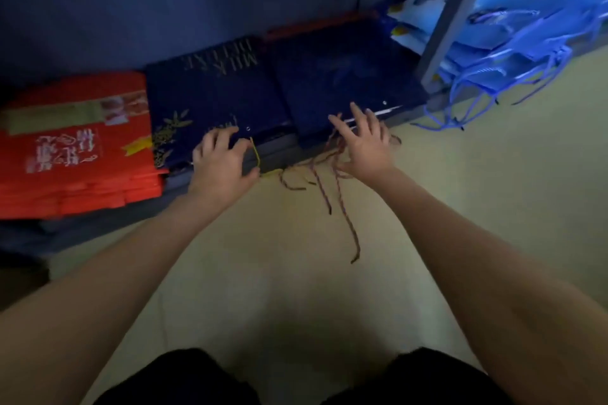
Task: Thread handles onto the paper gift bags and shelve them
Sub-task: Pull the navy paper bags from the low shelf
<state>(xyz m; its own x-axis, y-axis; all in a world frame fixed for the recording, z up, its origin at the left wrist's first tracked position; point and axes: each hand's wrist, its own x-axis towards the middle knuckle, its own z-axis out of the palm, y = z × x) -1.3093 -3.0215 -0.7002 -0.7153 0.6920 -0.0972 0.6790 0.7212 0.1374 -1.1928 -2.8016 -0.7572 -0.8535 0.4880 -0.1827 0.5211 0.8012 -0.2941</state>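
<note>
Two hands settled flat stacks of dark navy paper gift bags on the low grey shelf.

Left hand rested with loosely curled fingers on the near edge of the gold-printed stack; whether it pinched the yellow cord handle could not be told. Right hand lay spread open over the neighbouring plain navy stack, among its reddish twisted cord handles. Bags lay flat, long axis running front to back, punched mouths toward the person, cords spilling onto the floor. Best squared by even pressure on both near edges, cords tucked clear.
</note>
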